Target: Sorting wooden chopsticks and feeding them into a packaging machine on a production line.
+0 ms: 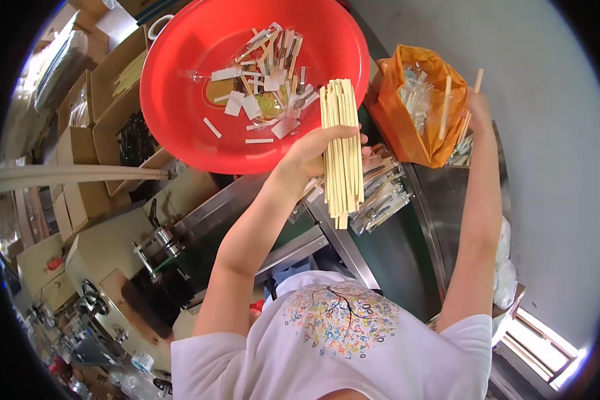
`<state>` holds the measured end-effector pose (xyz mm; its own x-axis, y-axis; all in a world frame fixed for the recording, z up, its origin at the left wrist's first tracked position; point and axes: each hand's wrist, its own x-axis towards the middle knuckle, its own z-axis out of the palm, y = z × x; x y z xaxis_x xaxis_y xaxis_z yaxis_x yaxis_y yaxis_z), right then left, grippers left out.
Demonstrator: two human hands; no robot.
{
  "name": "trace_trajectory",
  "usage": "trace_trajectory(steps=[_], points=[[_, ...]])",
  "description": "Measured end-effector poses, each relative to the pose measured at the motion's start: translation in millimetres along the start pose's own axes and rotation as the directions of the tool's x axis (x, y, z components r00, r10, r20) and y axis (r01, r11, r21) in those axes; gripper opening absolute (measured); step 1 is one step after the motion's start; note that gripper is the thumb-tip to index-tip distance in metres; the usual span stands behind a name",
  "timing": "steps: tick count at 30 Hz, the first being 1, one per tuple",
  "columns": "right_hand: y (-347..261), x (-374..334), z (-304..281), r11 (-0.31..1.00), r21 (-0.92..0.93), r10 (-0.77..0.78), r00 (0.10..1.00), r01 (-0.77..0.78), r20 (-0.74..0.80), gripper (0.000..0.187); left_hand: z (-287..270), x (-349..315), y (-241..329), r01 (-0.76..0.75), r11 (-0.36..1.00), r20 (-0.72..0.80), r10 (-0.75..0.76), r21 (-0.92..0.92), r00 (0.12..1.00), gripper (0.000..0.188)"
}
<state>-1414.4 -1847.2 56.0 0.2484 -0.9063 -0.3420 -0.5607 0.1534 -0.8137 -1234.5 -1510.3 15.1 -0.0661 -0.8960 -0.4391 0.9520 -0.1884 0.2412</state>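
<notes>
My left hand (310,150) is wrapped round a thick bundle of pale wooden chopsticks (343,170), held upright in front of my chest. Off to the right, my right hand (478,112) grips a single wooden chopstick (479,81) beside the rim of an orange bag (395,119). Clear plastic wrappers (417,93) fill the bag's mouth, and another light stick (445,108) stands slanted at its opening. Beneath the bundle, partly covered by it, lie several packed cutlery sets (383,200) in clear film.
A large red basin (163,113) at the far left holds wrapped sets, loose sticks and white paper slips (234,103). Cardboard boxes (107,127) stand left of it. A metal-edged conveyor with a green belt (397,253) runs below, with machine parts (163,240) at the left.
</notes>
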Motion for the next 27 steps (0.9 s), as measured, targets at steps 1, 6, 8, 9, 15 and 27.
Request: trace_trajectory(steps=[1, 6, 8, 9, 15, 27], points=[[-2.8, -9.5, 5.8, 0.998, 0.015, -0.055, 0.985, 0.058, -0.165, 0.029, 2.0, -2.8, -3.6, -0.009, 1.000, -0.016, 0.009, -0.008, 1.000, 0.032], [13.2, -143.0, 86.5, 0.877, 0.377, -0.054, 0.718, -0.298, 0.694, 0.033, -4.2, -20.3, -29.3, -0.055, 0.991, 0.019, 0.058, -0.118, 0.998, 0.037], [18.9, -197.5, 118.7, 0.917, 0.248, 0.020, 0.659, -0.311, 0.752, 0.036, -5.9, -31.1, -42.8, -0.141, 0.990, 0.021, 0.141, -0.004, 0.990, 0.037], [23.7, -218.6, 133.1, 0.949, 0.247, -0.044, 0.691, -0.197, 0.722, 0.042, -9.1, -35.1, -54.2, -0.156, 0.988, 0.009, 0.156, -0.011, 0.988, 0.037], [77.8, -275.7, 168.9, 0.793, 0.327, -0.532, 0.325, 0.514, 0.782, 0.057, -46.7, -116.6, -123.9, -0.371, 0.512, -0.184, 0.744, 0.775, 0.642, 0.021], [245.4, -237.8, 211.3, 0.450, -0.410, -0.482, 0.602, 0.793, 0.637, 0.060, -170.4, -132.4, -231.4, -0.155, -0.034, 0.002, 0.979, 0.987, -0.202, 0.026]])
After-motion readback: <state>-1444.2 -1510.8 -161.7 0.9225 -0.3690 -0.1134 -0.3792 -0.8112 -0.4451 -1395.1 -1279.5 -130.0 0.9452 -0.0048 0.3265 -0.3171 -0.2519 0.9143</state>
